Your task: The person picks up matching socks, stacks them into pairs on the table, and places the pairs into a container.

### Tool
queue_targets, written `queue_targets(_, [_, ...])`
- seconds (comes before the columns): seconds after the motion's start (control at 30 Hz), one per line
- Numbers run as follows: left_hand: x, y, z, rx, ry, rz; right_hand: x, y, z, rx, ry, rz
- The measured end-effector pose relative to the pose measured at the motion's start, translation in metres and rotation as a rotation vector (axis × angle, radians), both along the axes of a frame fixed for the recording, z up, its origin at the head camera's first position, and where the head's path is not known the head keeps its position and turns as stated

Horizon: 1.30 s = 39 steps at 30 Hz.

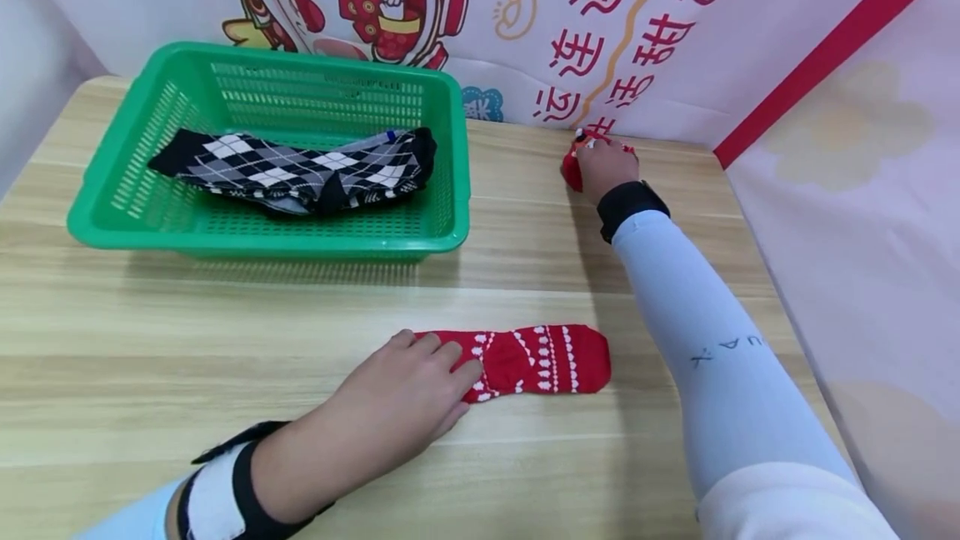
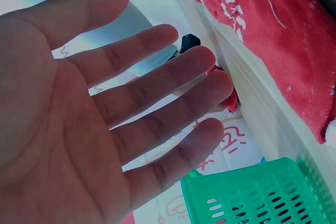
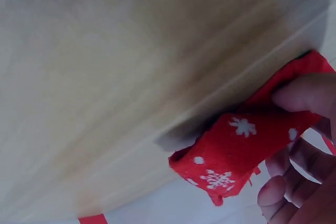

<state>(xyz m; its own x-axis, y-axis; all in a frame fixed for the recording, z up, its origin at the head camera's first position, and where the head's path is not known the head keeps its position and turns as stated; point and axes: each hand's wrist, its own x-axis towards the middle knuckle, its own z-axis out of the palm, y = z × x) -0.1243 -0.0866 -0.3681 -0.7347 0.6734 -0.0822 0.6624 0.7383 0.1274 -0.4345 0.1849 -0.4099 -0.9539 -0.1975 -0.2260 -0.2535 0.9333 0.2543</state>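
A red sock with white patterned bands lies flat on the table, its toe or cuff end pointing right. Over the sock's left end is my left hand; the left wrist view shows its fingers spread and nearly straight, holding nothing. At the table's far edge my right hand grips a second red sock with white snowflakes, thumb on one side and fingers on the other. This sock is bunched, and the hand covers part of it in the head view.
A green plastic basket stands at the back left of the wooden table. Black, grey and white argyle socks lie inside it. A printed cloth hangs behind the table, and another wall of cloth borders the right side.
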Motion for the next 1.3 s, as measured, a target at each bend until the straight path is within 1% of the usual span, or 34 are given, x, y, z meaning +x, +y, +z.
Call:
queue_targets(0.07, [0.001, -0.001, 0.001, 0.007, 0.006, -0.001, 0.002, 0.001, 0.0, -0.031, 0.015, -0.001])
queue_targets(0.13, [0.002, -0.003, 0.003, 0.016, 0.006, 0.003, 0.005, 0.002, 0.001, -0.085, 0.037, -0.005])
queue_targets(0.3, [0.003, -0.004, 0.006, 0.027, -0.032, 0.009, 0.013, 0.008, 0.008, -0.285, 0.065, -0.059])
queue_targets(0.4, [0.004, -0.005, 0.007, 0.032, -0.037, 0.007, 0.023, 0.01, 0.017, -0.381, 0.062, -0.075])
queue_targets(0.5, [0.005, -0.007, 0.007, 0.041, -0.009, 0.003, 0.037, 0.009, 0.028, -0.463, 0.059, -0.063])
queue_targets(0.6, [0.005, -0.008, 0.008, 0.042, 0.008, 0.005, 0.054, 0.006, 0.038, -0.548, 0.062, -0.016])
queue_targets(0.77, [0.003, -0.008, 0.011, 0.004, -0.053, 0.031, 0.086, 0.0, 0.056, -0.716, 0.057, 0.062])
queue_targets(0.83, [0.002, -0.008, 0.013, -0.005, -0.061, 0.038, 0.098, -0.002, 0.064, -0.785, 0.058, 0.085])
queue_targets(0.97, [0.002, -0.008, 0.015, 0.015, 0.006, 0.035, 0.123, -0.005, 0.079, -0.91, 0.073, 0.142])
queue_targets(1.07, [0.0, -0.008, 0.018, 0.038, 0.065, 0.056, 0.141, -0.008, 0.089, -0.994, 0.061, 0.184])
queue_targets(1.13, [0.0, -0.008, 0.02, 0.061, 0.101, 0.078, 0.154, -0.008, 0.096, -1.045, 0.028, 0.207])
queue_targets(1.2, [-0.001, -0.007, 0.022, 0.103, 0.143, 0.089, 0.167, -0.007, 0.102, -1.094, -0.019, 0.231])
queue_targets(1.3, [-0.001, -0.006, 0.023, 0.212, 0.204, 0.096, 0.187, -0.003, 0.11, -1.164, -0.091, 0.273])
